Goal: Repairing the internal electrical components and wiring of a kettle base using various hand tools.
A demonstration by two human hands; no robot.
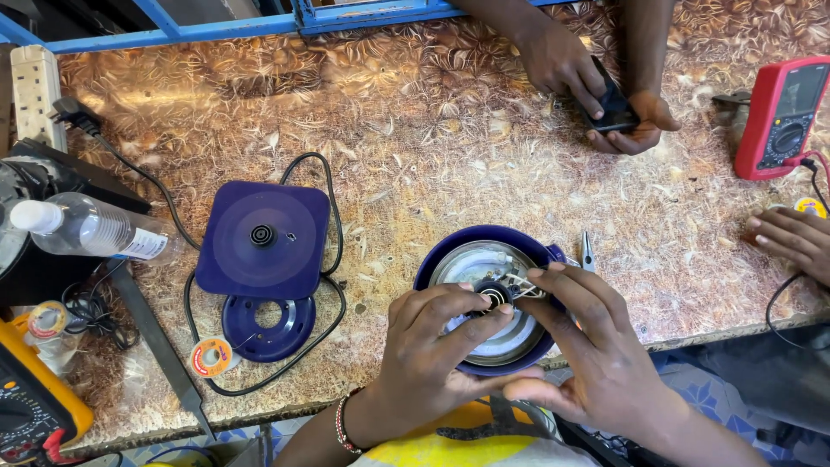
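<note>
Work piece: an upturned blue kettle, its round metal underside facing up, at the near edge of the surface, right of centre.
Left hand: the left hand lies on the near-left side of the kettle, fingers curled, thumb and forefinger pinching at the small black connector in the middle of the base.
Right hand: the right hand reaches in from the near right, forefinger and thumb closed on the thin wires just right of the connector.
Key relation: the connector sits directly between the two sets of fingertips, far of both wrists; both hands are equally close, touching it or its wires. The kettle is round, so no long axis shows.
Count, kettle parts: one kettle, one square blue power base with cord, one blue ring cover just near of it, all well to the left.
Count, tools: one pair of pliers just right of the kettle; two meters, red far right, yellow near left.
Other people: two hands holding a phone at the far side; one hand at the right edge.
</note>
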